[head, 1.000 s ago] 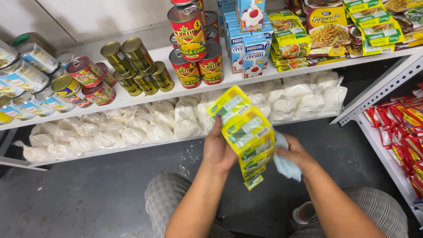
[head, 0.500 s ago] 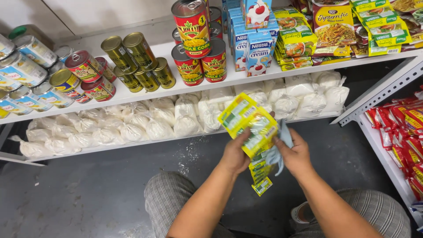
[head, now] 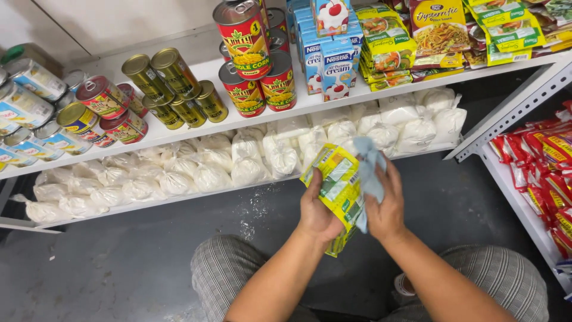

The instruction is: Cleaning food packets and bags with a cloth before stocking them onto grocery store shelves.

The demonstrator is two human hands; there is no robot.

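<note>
Sachets (head: 336, 185): yellow-green strip of joined packets, held upright at centre of view, in front of the lower shelf (head: 179, 200) and above the person's knees. Left hand (head: 317, 214): fingers closed around the strip from its 9 o'clock side, thumb across the near face; the strip's lower end hangs out below the palm. Right hand (head: 388, 209): at the strip's 3 o'clock, fingers curled shut on a pale blue cloth (head: 368, 170), which is pressed against the strip's right edge and upper end. Bags (head: 208, 173): white, knotted, filling the lower shelf in rows from 9 o'clock to 2 o'clock of the hands. Upper shelf (head: 179, 134): white board, at 12 o'clock. Corn cans (head: 247, 65): red-and-yellow, stacked two high, at 11 o'clock of the strip. Gold cans (head: 170, 86): lying tilted, left of the corn cans. Cartons (head: 328, 56): blue and white, at 12 o'clock, just beside the corn cans. Noodle packs (head: 441, 30): yellow and green, piled at 1 o'clock. Red packets (head: 551, 173): on a side rack at 3 o'clock, well apart from the hands. Floor (head: 107, 268): grey, with a white powder spill near 8 o'clock of the strip. Trousers (head: 226, 274): checked, at 6 o'clock.
</note>
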